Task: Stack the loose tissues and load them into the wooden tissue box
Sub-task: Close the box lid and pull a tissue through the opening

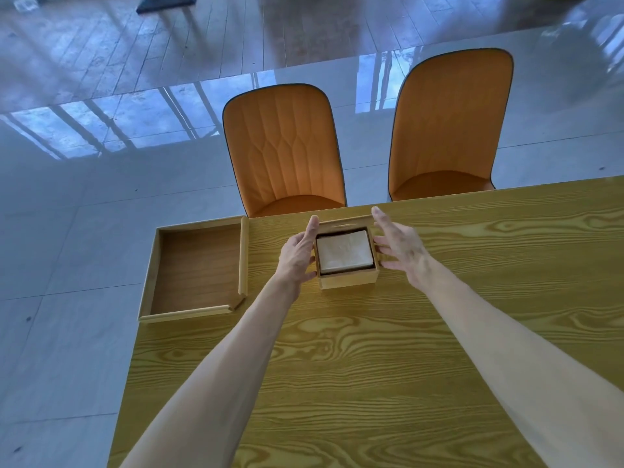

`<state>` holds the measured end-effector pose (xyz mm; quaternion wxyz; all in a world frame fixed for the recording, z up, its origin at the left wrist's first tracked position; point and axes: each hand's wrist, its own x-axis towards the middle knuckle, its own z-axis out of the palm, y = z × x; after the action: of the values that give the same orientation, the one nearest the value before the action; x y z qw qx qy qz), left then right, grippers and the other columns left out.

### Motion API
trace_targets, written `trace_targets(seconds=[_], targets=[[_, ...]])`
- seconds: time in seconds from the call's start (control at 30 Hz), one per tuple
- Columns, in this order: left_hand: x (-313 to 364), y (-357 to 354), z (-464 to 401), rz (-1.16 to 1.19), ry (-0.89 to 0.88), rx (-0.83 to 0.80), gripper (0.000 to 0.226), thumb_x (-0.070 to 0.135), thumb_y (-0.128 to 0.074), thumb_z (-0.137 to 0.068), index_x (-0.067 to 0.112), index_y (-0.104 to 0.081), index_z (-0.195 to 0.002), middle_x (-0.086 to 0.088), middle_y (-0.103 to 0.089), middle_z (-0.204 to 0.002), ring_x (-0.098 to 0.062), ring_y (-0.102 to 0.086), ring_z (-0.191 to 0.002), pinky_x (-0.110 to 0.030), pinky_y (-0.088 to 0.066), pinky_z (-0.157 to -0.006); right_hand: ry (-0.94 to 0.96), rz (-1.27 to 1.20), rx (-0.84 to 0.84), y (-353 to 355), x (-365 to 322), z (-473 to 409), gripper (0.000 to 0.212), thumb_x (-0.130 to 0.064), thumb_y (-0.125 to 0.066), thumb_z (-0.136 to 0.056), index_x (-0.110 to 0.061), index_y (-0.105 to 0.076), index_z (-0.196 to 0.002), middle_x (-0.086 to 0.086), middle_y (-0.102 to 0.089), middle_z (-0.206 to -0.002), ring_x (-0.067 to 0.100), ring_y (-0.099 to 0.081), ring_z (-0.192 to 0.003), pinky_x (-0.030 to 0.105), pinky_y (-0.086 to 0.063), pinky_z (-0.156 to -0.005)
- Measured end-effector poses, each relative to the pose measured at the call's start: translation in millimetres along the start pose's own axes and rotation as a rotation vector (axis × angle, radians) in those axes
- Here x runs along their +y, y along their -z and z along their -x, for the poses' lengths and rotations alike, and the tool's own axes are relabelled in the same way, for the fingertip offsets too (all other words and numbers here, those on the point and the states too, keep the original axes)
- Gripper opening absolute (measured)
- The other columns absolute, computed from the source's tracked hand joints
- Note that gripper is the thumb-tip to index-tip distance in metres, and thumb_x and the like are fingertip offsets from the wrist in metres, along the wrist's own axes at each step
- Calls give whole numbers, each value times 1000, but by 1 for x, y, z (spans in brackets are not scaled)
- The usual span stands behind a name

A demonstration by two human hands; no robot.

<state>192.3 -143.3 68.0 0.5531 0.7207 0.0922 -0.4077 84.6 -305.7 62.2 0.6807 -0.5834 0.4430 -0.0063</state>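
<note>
Tissues (345,251) (inside the wooden box (347,282) between the straight-fingered left hand (299,255) and splayed right hand (401,246)) may shift if either shoves.

No readable text or labels anywhere.

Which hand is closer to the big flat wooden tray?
Left. The left hand is at the left side of the small wooden tissue box, next to the big flat wooden tray. The right hand is at the box's other side, farther away.
</note>
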Motion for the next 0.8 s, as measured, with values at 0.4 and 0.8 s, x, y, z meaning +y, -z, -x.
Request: trace_targets(seconds=[0.4, 0.8], targets=[[-36, 8, 6, 35, -73, -2, 78, 61, -67, -81, 18, -47, -143, -8, -58, -137, -26, -57, -125, -36, -51, -95, 102, -20, -12, 3, 28, 19, 50, -51, -58, -92, -20, -57, -130, 9, -53, -143, 26, -54, -125, 37, -50, -87], [-62, 11, 8, 55, -123, 4, 53, 37, -72, -87, 19, -54, -134, -7, -65, -131, -19, -62, -115, -41, -53, -97, 134, 9, 71, 3, 54, 16, 29, -30, -65, -92, -20, -64, -120, -1, -65, -117, 11, -64, -100, 32, -59, -76]])
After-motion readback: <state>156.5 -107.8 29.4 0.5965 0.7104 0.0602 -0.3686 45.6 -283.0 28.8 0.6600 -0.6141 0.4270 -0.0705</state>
